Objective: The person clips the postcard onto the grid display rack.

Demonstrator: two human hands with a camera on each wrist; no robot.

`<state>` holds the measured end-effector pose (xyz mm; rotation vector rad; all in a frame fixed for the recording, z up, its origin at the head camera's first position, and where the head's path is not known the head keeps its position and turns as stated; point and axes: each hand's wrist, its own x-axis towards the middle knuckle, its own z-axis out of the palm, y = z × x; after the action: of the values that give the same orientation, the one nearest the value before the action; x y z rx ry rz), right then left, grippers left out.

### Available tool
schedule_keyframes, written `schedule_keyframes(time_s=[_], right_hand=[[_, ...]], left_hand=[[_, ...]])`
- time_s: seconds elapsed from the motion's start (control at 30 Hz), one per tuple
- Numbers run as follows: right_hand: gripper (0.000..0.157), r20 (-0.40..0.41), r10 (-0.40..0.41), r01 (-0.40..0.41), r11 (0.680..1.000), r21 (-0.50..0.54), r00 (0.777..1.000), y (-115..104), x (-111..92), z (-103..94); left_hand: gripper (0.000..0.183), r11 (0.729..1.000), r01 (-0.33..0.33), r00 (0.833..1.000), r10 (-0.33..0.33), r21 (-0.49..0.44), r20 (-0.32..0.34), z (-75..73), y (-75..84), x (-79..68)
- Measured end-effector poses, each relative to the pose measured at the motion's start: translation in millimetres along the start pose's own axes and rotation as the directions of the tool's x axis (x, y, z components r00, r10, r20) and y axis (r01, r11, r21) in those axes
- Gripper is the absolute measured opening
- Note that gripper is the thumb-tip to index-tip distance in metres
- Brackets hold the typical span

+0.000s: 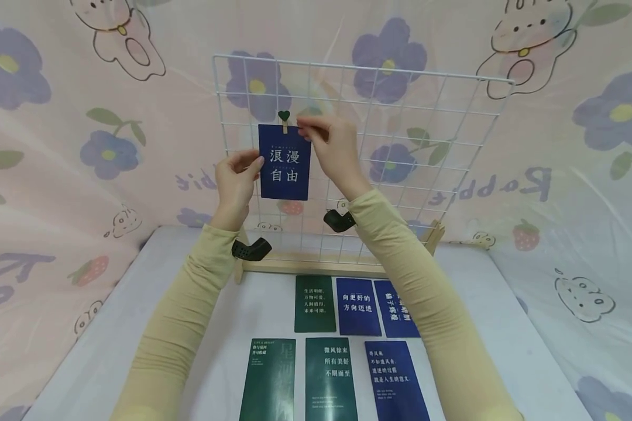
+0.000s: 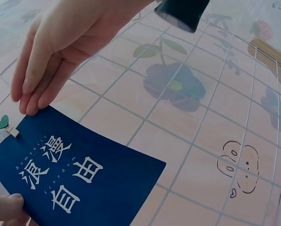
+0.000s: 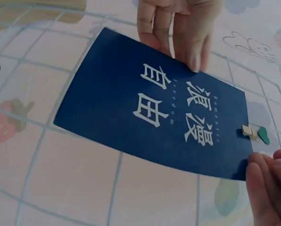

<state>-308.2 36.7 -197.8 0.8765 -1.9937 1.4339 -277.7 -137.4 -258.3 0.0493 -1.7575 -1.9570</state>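
Note:
A dark blue card (image 1: 285, 169) with white characters hangs upright in front of a white wire grid (image 1: 379, 140). At its top edge sits a small wooden clip (image 1: 285, 126) bearing a green heart. My left hand (image 1: 237, 181) pinches the card's left edge between thumb and fingers, as the right wrist view also shows. By the card's upper right corner, beside the clip, is my right hand (image 1: 334, 146). Its fairly straight fingertips (image 2: 32, 109) touch the top edge there, while the thumb lies off the card. What is behind the card is hidden.
The grid stands in a wooden base (image 1: 305, 268) on the white table. In front lie several cards, among them a green card (image 1: 316, 318), a blue card (image 1: 357, 321) and a long green card (image 1: 330, 362). My right sleeve (image 1: 426, 304) partly covers another blue card (image 1: 387, 286).

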Motion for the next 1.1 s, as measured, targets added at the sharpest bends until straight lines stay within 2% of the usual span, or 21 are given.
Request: schedule_keyframes(time_s=[0.17, 0.4, 0.57, 0.7, 0.93, 1.1], right_hand=[[0.016, -0.035, 0.058, -0.051, 0.982, 0.182, 0.998, 5, -7, -10.2], [0.018, -0.049, 0.129, -0.115, 0.966, 0.231, 0.99, -7, -21, -31.0], [0.019, -0.038, 0.154, -0.136, 0.948, 0.287, 0.987, 8, -30, -43.6], [0.019, -0.029, 0.173, -0.157, 0.946, 0.283, 0.985, 22, -39, -51.4], [0.019, -0.003, 0.226, -0.215, 0.93, 0.297, 0.974, 35, -64, -63.6], [0.021, 0.051, 0.287, -0.289, 0.911, 0.295, 0.957, 38, -86, -75.1]], left_hand=[[0.016, 0.999, -0.036, 0.999, 0.036, -0.017, -0.001, -4.3, -5.3, 0.4], [0.018, 0.998, -0.028, 0.999, 0.03, -0.062, 0.028, -13.0, -12.4, -0.5], [0.019, 0.999, -0.004, 0.998, 0.006, -0.039, 0.065, -21.3, -16.4, -3.3], [0.02, 1.0, 0.014, 0.993, -0.012, -0.02, 0.114, -27.8, -18.4, -8.6], [0.031, 0.996, 0.077, 0.972, -0.083, 0.036, 0.222, -34.0, -26.9, -27.2], [0.038, 0.989, 0.13, 0.943, -0.144, 0.066, 0.301, -40.2, -34.4, -39.5]])
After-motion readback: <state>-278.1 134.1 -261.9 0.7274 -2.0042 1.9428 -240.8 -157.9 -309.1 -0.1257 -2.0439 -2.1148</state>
